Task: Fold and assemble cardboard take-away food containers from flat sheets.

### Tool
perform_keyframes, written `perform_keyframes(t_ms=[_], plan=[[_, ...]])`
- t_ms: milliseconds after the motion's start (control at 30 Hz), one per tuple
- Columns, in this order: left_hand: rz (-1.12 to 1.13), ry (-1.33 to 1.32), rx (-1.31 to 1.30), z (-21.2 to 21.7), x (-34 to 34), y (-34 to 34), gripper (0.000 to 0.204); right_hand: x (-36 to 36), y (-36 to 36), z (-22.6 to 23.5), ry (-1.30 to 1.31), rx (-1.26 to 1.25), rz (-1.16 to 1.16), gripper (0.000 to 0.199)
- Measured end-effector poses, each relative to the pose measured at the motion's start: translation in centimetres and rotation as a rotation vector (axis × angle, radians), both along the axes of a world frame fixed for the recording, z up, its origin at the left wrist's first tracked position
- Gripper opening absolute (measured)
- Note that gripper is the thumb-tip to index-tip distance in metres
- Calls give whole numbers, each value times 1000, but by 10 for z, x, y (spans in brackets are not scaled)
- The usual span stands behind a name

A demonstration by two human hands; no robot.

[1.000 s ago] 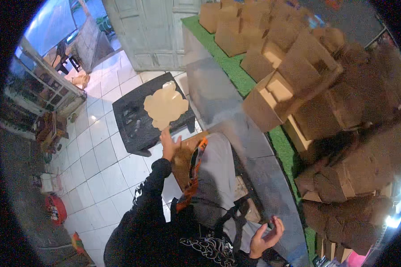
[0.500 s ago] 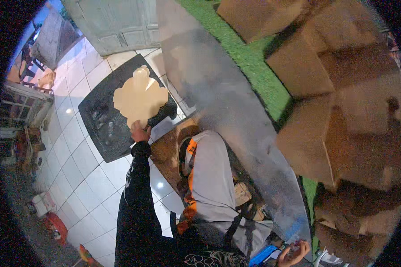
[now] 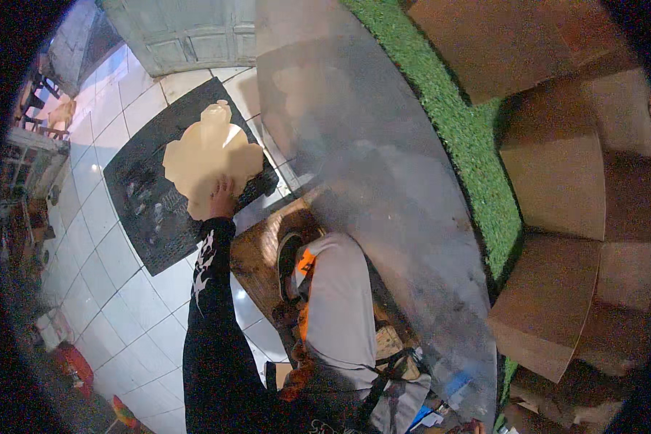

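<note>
A flat, pale tan cut-out (image 3: 208,148) with a scalloped outline and a narrow stepped top lies on a dark textured mat (image 3: 141,195). My left hand (image 3: 223,197) rests on its lower right part, fingers stretched out flat over the surface, nothing gripped. The sleeve on that arm is black with a white print. Of my right hand (image 3: 477,428) only a blurred sliver shows at the bottom edge, near small blue and white items (image 3: 430,416); its fingers are hidden.
A long grey, glossy surface (image 3: 383,159) runs beside my bent leg. Beyond it are a green artificial-grass strip (image 3: 477,188) and large brown cardboard pieces (image 3: 557,166). A brown board (image 3: 257,253) lies by my foot. White floor tiles (image 3: 126,311) and a pale panelled door (image 3: 188,36) are at left and back.
My left hand has slid from the cut-out's lower edge up onto its face. My right hand has dropped mostly out of view. The whole view has shifted slightly.
</note>
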State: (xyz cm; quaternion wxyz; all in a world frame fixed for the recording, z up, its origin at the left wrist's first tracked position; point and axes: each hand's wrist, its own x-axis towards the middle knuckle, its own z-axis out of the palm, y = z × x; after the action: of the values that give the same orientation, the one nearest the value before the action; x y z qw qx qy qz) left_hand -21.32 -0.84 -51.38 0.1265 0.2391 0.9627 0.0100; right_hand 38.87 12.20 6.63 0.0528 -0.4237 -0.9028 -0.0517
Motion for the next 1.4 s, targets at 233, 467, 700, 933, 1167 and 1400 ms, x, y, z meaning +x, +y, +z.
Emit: perform_keyframes(t_ms=[233,467,700,933,1167,1400], plan=[[-163,59,118,13,-7,0,24,27,-5,-27,564,-359,-732,39],[-129,77,64,83,-29,21,11,-20,-1,-21,59,-100,-16,36],[-67,14,489,127,-27,14,30,17,-12,-36,84,-231,-125,42],[12,149,449,150,-39,2,20,33,-12,-48,80,21,204,43],[92,265,551,200,-56,-32,19,3,-18,-37,116,-162,18,34],[247,361,793,328,-26,-59,22,4,-40,-41,295,-248,-137,28]])
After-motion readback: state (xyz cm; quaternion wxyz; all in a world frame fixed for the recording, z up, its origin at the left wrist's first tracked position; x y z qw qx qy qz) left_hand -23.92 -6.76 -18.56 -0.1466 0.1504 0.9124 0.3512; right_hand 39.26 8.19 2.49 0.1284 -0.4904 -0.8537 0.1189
